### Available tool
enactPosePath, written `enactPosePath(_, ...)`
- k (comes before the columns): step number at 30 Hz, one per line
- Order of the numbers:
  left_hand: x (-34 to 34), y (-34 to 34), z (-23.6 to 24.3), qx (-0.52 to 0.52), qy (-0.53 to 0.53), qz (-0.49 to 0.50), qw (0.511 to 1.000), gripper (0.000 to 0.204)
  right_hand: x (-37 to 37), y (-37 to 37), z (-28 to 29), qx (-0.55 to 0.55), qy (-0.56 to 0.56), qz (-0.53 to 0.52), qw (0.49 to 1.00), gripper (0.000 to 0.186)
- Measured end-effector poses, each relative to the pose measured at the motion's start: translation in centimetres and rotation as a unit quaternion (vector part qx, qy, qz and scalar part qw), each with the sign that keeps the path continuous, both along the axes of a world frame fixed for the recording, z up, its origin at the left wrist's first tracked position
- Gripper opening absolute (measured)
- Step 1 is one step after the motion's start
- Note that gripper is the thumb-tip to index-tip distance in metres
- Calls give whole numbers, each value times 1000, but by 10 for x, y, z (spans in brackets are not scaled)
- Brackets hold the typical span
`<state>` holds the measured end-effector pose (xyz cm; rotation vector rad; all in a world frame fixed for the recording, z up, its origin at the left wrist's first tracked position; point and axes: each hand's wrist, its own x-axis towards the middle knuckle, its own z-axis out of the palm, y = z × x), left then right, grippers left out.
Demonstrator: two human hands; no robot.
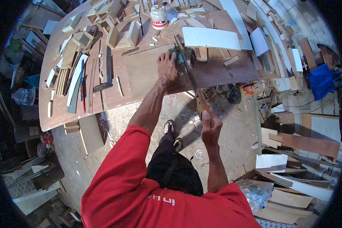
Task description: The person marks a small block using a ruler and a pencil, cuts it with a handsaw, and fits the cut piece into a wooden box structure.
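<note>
My left hand (167,69) rests with bent, slightly parted fingers on a thin brown board (142,78) at the workbench's front edge. Just right of those fingers is a small green piece (181,57), its shape unclear. My right hand (211,127) grips the wooden handle (201,102) of a long hand saw, below the bench edge. The saw's dark blade (189,71) slants up and left along the board's right side; whether it sits in a cut is hard to tell.
The cluttered workbench (53,114) holds wooden boxes (123,36), a white tub (159,19), a white panel (211,38), offcuts and strips. Stacked boards (307,142), a blue bag (319,79) and plastic sheeting (254,195) are at the right. A water jug (23,97) lies among clutter at the left.
</note>
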<state>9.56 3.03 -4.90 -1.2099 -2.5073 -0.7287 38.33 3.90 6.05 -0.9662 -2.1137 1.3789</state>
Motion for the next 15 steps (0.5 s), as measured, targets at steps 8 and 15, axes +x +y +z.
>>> enactPosePath(8, 10, -1, 0, 1, -27, -13, 1000, 66, 15, -15, 22, -15, -7, -11, 1000, 38)
enactPosePath(15, -3, -19, -4, -10, -18, 11, 1000, 65, 53, -41, 34, -32, -23, 8, 999, 44)
